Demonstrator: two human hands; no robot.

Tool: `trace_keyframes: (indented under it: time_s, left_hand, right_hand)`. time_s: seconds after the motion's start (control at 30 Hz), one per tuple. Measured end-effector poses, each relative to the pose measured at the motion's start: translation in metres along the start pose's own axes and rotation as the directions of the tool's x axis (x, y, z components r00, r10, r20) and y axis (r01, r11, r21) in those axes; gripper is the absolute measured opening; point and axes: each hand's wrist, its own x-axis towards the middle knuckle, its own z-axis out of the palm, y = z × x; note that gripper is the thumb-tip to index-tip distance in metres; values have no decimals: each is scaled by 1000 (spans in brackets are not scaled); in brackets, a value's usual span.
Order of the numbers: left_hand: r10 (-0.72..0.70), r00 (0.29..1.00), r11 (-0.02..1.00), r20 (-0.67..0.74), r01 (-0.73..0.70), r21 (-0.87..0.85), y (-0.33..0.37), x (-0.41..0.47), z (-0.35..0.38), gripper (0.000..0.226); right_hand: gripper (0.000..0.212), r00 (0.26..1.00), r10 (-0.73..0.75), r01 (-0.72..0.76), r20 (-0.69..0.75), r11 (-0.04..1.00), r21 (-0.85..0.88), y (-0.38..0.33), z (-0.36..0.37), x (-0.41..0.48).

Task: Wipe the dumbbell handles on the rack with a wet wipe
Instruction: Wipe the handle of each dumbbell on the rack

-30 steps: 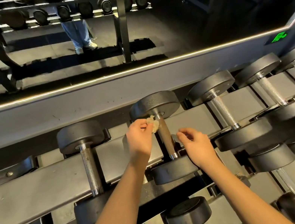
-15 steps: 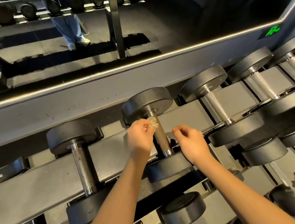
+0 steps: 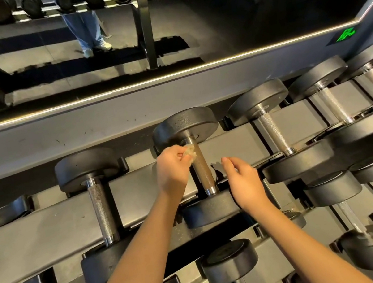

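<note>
Uncurling empty right hand point(image 3: 244, 181) fingers point(image 3: 228, 162) beside the handle point(image 3: 203, 170), still pinching the wipe point(image 3: 191, 151) in left hand point(image 3: 171, 169) fingers point(image 3: 181, 154) against that handle's top on the rack point(image 3: 45, 223), likely leaving its lower length and neighbouring handles point(image 3: 275, 133) unwiped.

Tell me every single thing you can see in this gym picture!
Rack: one, dark grey, across the middle.
Top-row dumbbells: five, black ends, metal handles, side by side on the rack.
Lower-row dumbbells: at least three, black, partly cut off below.
Wet wipe: one, whitish, against the upper end of the second handle from the left.
Light strip: one, pale, behind the rack.
Green sign: one, upper right.
Legs in blue jeans: one pair, pale shoes, far at the top.
Left hand: one, pinches the wet wipe.
Right hand: one, fingers relaxed, just right of that handle.
</note>
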Motion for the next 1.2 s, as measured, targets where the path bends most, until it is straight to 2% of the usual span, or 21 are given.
trace_keyframes:
  time_s: [0.1, 0.27, 0.37, 0.5, 0.6, 0.7, 0.77, 0.8, 0.87, 0.97, 1.1, 1.13, 1.2]
  left_hand:
    - [-46, 999, 999, -8, 46, 6, 2, -1, 4, 5]
    - [-99, 985, 995, 145, 97, 15, -4, -33, 4, 19]
    - [-71, 989, 996, 132, 63, 65, 1, -38, 3, 14]
    - [-176, 983, 984, 56, 176, -8, 9, -21, 3, 6]
    - [-183, 983, 980, 13, 182, 82, -1, -17, 11, 7]
    - [-282, 940, 959, 193, 269, 89, -1, -20, 9, 10]
    - [-346, 884, 928, 313, 273, 254, -2, -24, 5, 15]
    - [-363, 872, 909, 329, 254, 331, 0, -27, 4, 12]
    - [-349, 888, 908, 298, 243, 341, 3, -31, 4, 6]
    - [-236, 961, 959, 147, 206, 194, 9, -30, 6, 3]
    - [-159, 987, 974, 13, 155, 166, 14, -28, 10, 26]
    - [-165, 986, 975, 1, 163, 149, 14, -29, 10, 30]
    - [-199, 979, 967, 52, 188, 170, 13, -32, 9, 21]
  right_hand:
    - [34, 1000, -1, 2, -29, 1000, 31, -2, -2, -2]
    - [35, 1000, 8, -7, -28, 999, 33, -4, -1, -5]
    - [36, 999, 9, -8, -39, 1000, 14, -5, -1, -4]
    - [36, 999, 3, -2, -42, 1000, 23, -4, -1, -5]
    - [35, 999, 13, -12, -45, 1000, 19, 0, 0, -3]
    - [32, 999, 13, -13, -41, 1000, 11, 6, 3, 0]
    - [27, 999, 12, -12, -43, 1000, 0, 9, 3, 1]
    - [28, 999, 12, -12, -45, 1000, -2, 8, 3, 1]
    - [32, 998, 20, -20, -52, 1000, -7, 6, 3, 0]
    - [28, 998, 26, -26, -55, 1000, -3, 5, 2, 1]
    - [34, 998, 25, -25, -64, 1000, -4, 4, 2, 0]
    - [34, 997, 25, -25, -67, 1000, 2, 4, 2, 0]
    - [34, 997, 33, -33, -69, 999, 4, 4, 2, 0]
